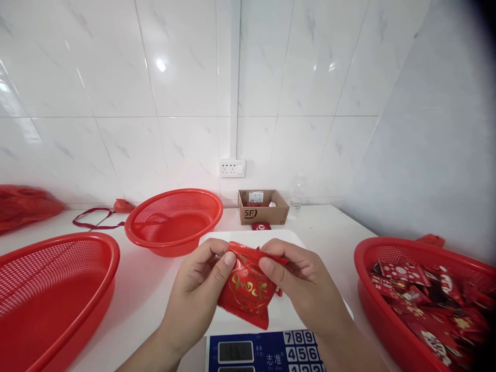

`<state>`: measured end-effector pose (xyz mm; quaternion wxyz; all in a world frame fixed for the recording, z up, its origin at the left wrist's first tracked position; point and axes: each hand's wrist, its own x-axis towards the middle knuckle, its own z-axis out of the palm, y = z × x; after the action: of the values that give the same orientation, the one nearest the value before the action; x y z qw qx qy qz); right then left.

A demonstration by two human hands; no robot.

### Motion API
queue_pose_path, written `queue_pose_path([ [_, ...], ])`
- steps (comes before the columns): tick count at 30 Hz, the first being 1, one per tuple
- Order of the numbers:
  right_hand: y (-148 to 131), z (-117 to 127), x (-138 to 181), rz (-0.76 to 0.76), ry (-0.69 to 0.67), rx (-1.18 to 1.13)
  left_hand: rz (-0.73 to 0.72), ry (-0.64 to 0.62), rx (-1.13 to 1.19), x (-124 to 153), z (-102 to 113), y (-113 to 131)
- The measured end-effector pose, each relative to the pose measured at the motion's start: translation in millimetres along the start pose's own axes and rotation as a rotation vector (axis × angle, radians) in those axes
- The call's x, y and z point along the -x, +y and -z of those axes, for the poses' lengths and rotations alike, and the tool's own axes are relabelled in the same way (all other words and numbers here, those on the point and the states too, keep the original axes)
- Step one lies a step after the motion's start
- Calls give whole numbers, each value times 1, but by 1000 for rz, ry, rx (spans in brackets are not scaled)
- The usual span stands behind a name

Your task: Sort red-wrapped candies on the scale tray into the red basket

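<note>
Above the weighing scale (263,355), a glossy red packet (248,289) is being pinched near its top by the left hand (197,284) and right hand (312,289); seemingly light, soft and slippery, it is best being gripped by crimped edges.

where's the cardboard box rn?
Head view, just right of centre: the cardboard box stands between the far red basket and the clear bottle, below and right of the wall socket.
</note>
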<state>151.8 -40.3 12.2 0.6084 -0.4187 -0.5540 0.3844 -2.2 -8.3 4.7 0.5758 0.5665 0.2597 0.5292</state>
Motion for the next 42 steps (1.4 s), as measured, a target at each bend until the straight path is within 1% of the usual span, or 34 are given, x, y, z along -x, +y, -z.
queue_pose_path([
  [1,0,0,0,-11,-18,-25,-1,12,7,-1,0,0],
  [2,0,0,0,-8,-9,-17,-4,20,10,-2,-1,0],
  [5,1,2,-1,38,94,114,-8,30,23,-3,-2,-1],
  [6,2,3,-1,39,91,122,-7,20,22,-3,-1,-1],
  [7,3,4,-2,26,52,93,-7,4,16,-3,-1,-1],
  [10,8,7,-4,-47,-135,-83,0,-5,-2,-3,1,-1],
  [11,9,8,-5,-49,-149,-90,5,1,-5,-3,2,-1],
  [12,11,8,-6,-32,-116,-53,13,6,-6,-3,2,-1],
  [13,12,8,-7,-6,-56,12,21,9,-4,-4,2,-1],
  [14,13,8,-7,19,-3,76,29,1,-4,-4,2,-1],
  [15,13,8,-8,37,22,115,38,-22,-9,-5,2,-1],
  [16,13,8,-8,43,18,122,47,-50,-20,-5,2,-2],
  [18,13,7,-8,27,-47,65,60,-93,-47,-5,1,-2],
  [20,12,5,-7,15,-74,21,62,-105,-67,-5,1,-4],
  [26,11,7,-6,-10,-19,109,41,-60,-36,-5,1,-8],
  [28,10,10,-7,-25,-64,69,40,-39,-16,-6,2,-9],
  [30,9,13,-9,-78,-152,-29,39,-17,41,-8,3,-10],
  [31,10,14,-11,-104,-165,-43,38,-14,71,-8,3,-10],
  [32,10,15,-12,-113,-134,-12,36,-19,94,-9,4,-10],
  [35,10,15,-16,-59,40,185,25,-54,69,-11,5,-12],
  [36,11,15,-17,-50,51,180,31,-60,49,-12,5,-12],
  [37,11,15,-17,-55,27,126,41,-59,33,-12,5,-13],
  [39,11,14,-17,-96,-63,4,56,-41,24,-12,6,-14],
  [40,11,14,-17,-98,-68,2,60,-34,27,-11,6,-14],
  [42,11,12,-16,-63,-1,120,55,-34,27,-11,6,-14],
])
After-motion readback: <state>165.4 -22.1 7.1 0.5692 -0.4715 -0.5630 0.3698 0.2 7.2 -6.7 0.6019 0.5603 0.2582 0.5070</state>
